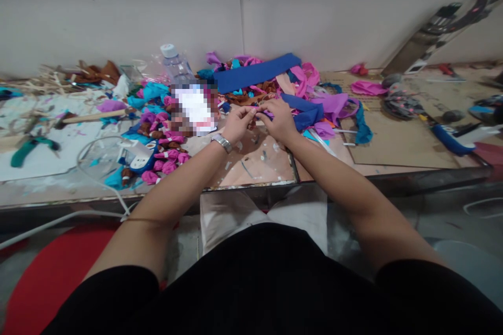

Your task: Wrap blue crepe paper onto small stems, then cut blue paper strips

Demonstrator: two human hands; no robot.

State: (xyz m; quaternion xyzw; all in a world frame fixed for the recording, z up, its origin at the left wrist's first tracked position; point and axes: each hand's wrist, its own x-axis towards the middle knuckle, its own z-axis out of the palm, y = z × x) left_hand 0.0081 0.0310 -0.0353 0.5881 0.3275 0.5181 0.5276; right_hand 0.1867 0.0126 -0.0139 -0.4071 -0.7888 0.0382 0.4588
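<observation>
My left hand (238, 123), with a metal watch on its wrist, and my right hand (280, 119) meet at the middle of the worktable (251, 162). Together they pinch a small purple piece of fabric (266, 113) between the fingertips. Most of that piece is hidden by my fingers. Just behind the hands lies a heap of pink, purple and blue fabric scraps (314, 107). A pile of small pink and brown fabric pieces (167, 152) lies to the left of my left hand.
A clear plastic bottle (175, 65) stands at the back left. A long blue fabric strip (257, 73) lies by the wall. A white power strip (135, 154) with cable sits left. Green-handled pliers (31, 145) and wooden sticks (92, 116) lie far left. Cardboard (396, 141) covers the right.
</observation>
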